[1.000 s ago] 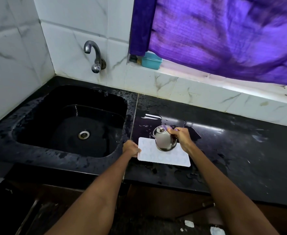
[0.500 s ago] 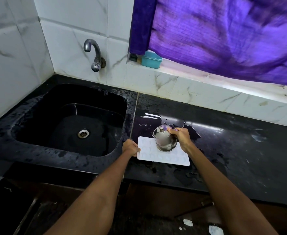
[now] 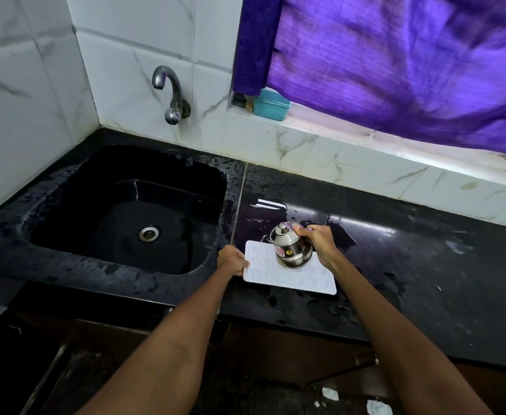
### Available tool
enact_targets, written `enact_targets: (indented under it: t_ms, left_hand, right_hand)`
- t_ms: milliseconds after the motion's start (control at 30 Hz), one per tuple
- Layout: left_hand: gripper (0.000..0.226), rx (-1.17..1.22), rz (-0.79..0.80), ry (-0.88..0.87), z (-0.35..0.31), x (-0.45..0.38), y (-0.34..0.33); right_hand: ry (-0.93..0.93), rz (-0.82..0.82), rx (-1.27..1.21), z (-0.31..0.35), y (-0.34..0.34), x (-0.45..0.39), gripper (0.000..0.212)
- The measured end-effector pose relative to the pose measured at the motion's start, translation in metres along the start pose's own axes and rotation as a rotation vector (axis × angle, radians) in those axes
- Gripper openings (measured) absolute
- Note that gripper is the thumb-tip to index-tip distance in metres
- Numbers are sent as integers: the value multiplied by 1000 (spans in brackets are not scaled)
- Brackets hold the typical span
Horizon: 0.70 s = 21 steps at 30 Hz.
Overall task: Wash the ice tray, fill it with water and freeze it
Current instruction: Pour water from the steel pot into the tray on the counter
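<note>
Setting: wet black tabletop (image 3: 410, 265) below white tiled walls, black sink (image 3: 66, 187) at left under a wall tap (image 3: 171, 94), purple curtain (image 3: 395, 61) above.
Ice tray: white ice tray (image 3: 278, 275) lies flat on the tabletop just right of the sink.
Left hand: left hand (image 3: 232, 260) grips the tray's left edge.
Right hand: right hand (image 3: 320, 242) clamped on a small steel kettle (image 3: 290, 250), tilted over the tray.
Sill: teal box (image 3: 271, 104).

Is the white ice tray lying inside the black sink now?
No, the ice tray lies on the wet black counter to the right of the sink.
</note>
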<state>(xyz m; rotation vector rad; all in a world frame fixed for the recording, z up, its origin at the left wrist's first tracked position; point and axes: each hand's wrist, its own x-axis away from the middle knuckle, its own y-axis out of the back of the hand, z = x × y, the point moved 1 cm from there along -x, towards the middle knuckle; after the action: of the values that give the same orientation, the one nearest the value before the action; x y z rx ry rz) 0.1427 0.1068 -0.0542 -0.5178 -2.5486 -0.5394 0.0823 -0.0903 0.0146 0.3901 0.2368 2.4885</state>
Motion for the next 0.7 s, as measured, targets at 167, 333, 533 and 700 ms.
enact_targets:
  t_ms: [167, 333, 533, 700]
  left_hand:
    - [22, 5, 9, 1, 0, -2, 0]
    - [22, 0, 5, 3, 0, -2, 0]
    - [21, -9, -3, 0, -1, -2, 0]
    - [22, -66, -7, -21, -1, -1, 1]
  right_hand:
    - [2, -8, 5, 1, -1, 0, 55]
    - [-5, -24, -2, 2, -1, 1, 54]
    - [-5, -30, 7, 1, 0, 0, 56]
    - [-8, -29, 4, 0, 1, 1, 53]
